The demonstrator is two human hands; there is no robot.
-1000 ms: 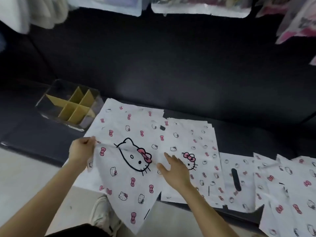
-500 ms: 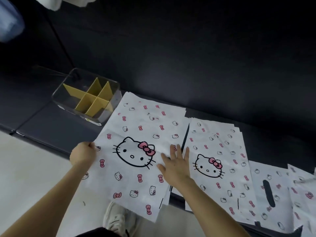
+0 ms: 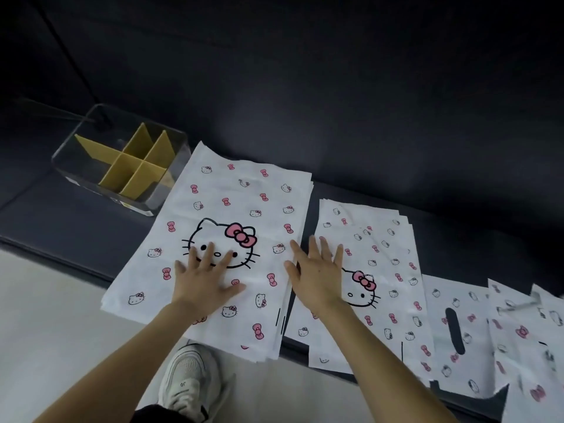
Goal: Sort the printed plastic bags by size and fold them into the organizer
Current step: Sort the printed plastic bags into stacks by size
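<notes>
white bag stack, long axis front-to-back

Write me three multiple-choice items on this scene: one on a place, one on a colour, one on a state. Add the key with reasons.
1. Where does the clear organizer stand?
A. Left of the largest bag pile
B. Right of it
C. On top of it

2. What colour are the organizer's dividers?
A. Blue
B. Yellow
C. Red

3. How is the left hand?
A. Pinching a bag corner
B. Curled in a fist
C. Flat, fingers spread, on the largest bag pile

Key: 1 A, it sits on the dark surface beside the pile's left edge. 2 B, the crossed panels inside the clear walls are yellow. 3 C, its straight fingers lie spread on the pile.
</notes>
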